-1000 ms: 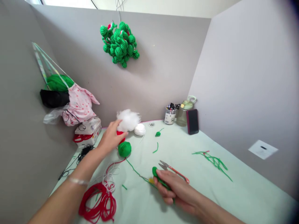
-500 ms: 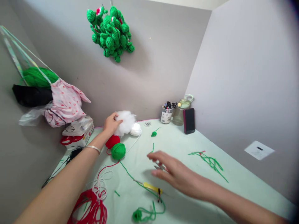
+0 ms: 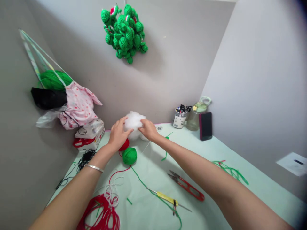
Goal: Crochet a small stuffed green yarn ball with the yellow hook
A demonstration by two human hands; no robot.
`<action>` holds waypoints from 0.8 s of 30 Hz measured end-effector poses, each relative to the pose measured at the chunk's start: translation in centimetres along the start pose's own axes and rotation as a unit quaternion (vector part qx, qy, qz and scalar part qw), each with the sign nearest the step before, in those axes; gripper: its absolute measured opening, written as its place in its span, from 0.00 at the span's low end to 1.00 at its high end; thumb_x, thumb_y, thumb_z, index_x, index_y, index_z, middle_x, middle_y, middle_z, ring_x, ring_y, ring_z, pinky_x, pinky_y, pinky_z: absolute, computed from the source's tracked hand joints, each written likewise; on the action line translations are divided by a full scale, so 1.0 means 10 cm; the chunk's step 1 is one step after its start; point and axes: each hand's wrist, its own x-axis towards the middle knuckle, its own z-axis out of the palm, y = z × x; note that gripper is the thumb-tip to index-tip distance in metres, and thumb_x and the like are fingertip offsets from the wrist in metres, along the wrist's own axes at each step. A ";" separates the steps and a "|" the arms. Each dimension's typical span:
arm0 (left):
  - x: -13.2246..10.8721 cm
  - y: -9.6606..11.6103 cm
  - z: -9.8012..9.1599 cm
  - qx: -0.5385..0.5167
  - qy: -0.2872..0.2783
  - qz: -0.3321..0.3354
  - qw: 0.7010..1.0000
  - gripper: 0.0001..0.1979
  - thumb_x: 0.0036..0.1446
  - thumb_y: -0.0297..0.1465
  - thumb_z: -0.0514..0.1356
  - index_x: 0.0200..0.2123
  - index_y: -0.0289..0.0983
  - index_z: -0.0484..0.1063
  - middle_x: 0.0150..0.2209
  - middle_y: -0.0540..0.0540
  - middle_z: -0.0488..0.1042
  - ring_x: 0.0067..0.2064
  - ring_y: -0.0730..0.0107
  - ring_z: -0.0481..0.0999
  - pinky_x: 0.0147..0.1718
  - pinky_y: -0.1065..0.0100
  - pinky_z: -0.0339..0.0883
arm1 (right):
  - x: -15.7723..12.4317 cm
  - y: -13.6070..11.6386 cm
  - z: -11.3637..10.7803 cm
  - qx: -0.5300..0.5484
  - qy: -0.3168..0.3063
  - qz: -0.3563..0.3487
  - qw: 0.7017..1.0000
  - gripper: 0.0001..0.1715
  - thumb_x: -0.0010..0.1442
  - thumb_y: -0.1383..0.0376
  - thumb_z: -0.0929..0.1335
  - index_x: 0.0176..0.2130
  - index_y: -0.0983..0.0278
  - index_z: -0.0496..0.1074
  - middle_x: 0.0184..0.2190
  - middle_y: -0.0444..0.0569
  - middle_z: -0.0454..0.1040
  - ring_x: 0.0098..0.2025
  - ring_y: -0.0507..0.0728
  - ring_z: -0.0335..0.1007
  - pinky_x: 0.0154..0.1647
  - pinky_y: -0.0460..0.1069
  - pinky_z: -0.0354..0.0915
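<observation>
A fluffy white clump of fiber stuffing (image 3: 133, 123) is at the back of the table, between both hands. My left hand (image 3: 119, 134) grips its left side, fingers curled around the edge. On the opposite side my right hand (image 3: 149, 129) pinches the stuffing. Just below are a red yarn ball (image 3: 124, 145), partly hidden by my left hand, and a green yarn ball (image 3: 129, 156). A white yarn ball (image 3: 144, 137) is mostly covered behind my right hand. Red-handled thread snips (image 3: 188, 187) and a yellow-handled crochet hook (image 3: 166, 198) lie nearer the front.
Red yarn strands (image 3: 100, 212) spread at front left, black yarn (image 3: 87, 158) behind them. Green strands (image 3: 231, 171) lie at right. A phone (image 3: 205, 126), bottle (image 3: 194, 118) and pen cup (image 3: 179, 118) stand at the back. Green crocheted pieces (image 3: 126, 33) hang on the wall.
My right hand has put down the snips on the table and moved up and left to the stuffing. My left hand stays on the stuffing. The view has shifted slightly left.
</observation>
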 end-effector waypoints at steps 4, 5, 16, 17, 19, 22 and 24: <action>0.04 -0.03 -0.02 -0.015 0.012 0.035 0.999 0.22 0.57 0.33 0.71 0.55 0.43 0.76 0.65 0.41 0.71 0.71 0.45 0.61 0.70 0.39 0.48 | 0.05 -0.09 0.16 -0.018 -0.016 -0.024 0.999 0.20 0.70 0.59 0.70 0.58 0.64 0.72 0.58 0.55 0.74 0.54 0.62 0.75 0.54 0.61 0.75; 0.07 -0.05 -0.01 -0.026 0.014 0.033 0.999 0.18 0.60 0.34 0.69 0.54 0.41 0.77 0.64 0.41 0.72 0.69 0.46 0.63 0.69 0.39 0.52 | 0.06 -0.11 0.19 -0.021 -0.023 -0.028 0.999 0.20 0.70 0.59 0.70 0.58 0.64 0.72 0.57 0.55 0.74 0.54 0.62 0.75 0.54 0.61 0.75; 0.29 -0.52 -0.20 -0.121 0.106 -0.122 0.979 0.19 0.68 0.37 0.63 0.58 0.36 0.72 0.56 0.40 0.75 0.51 0.56 0.79 0.49 0.51 0.77 | 0.22 0.03 0.37 -0.026 -0.055 0.017 0.998 0.20 0.70 0.58 0.70 0.57 0.64 0.72 0.56 0.54 0.75 0.52 0.61 0.76 0.52 0.60 0.76; 0.26 -0.52 -0.18 -0.109 0.089 -0.122 0.983 0.19 0.68 0.37 0.63 0.58 0.36 0.72 0.56 0.40 0.75 0.52 0.56 0.79 0.49 0.50 0.77 | 0.21 0.03 0.37 -0.022 -0.050 0.012 0.998 0.19 0.70 0.59 0.70 0.56 0.65 0.73 0.55 0.54 0.75 0.51 0.61 0.77 0.52 0.60 0.75; 0.21 -0.50 -0.12 -0.081 0.047 -0.115 0.989 0.19 0.67 0.37 0.63 0.58 0.37 0.72 0.58 0.39 0.75 0.54 0.54 0.78 0.51 0.49 0.76 | 0.19 0.00 0.37 -0.014 -0.033 -0.004 0.999 0.15 0.69 0.61 0.71 0.52 0.65 0.74 0.52 0.54 0.76 0.52 0.62 0.75 0.53 0.60 0.74; 0.19 -0.46 -0.06 -0.045 -0.023 -0.116 0.992 0.20 0.67 0.37 0.63 0.60 0.37 0.71 0.59 0.39 0.74 0.54 0.54 0.78 0.51 0.48 0.76 | 0.19 -0.05 0.35 0.005 0.004 -0.043 0.999 0.18 0.64 0.66 0.73 0.53 0.63 0.73 0.54 0.57 0.72 0.59 0.66 0.69 0.58 0.62 0.69; 0.21 -0.44 -0.04 -0.027 -0.065 -0.128 0.989 0.20 0.67 0.37 0.63 0.59 0.37 0.71 0.58 0.39 0.75 0.53 0.55 0.79 0.50 0.49 0.76 | 0.22 -0.08 0.36 0.024 0.016 -0.072 0.997 0.29 0.61 0.67 0.75 0.59 0.60 0.68 0.61 0.58 0.67 0.61 0.66 0.67 0.60 0.61 0.67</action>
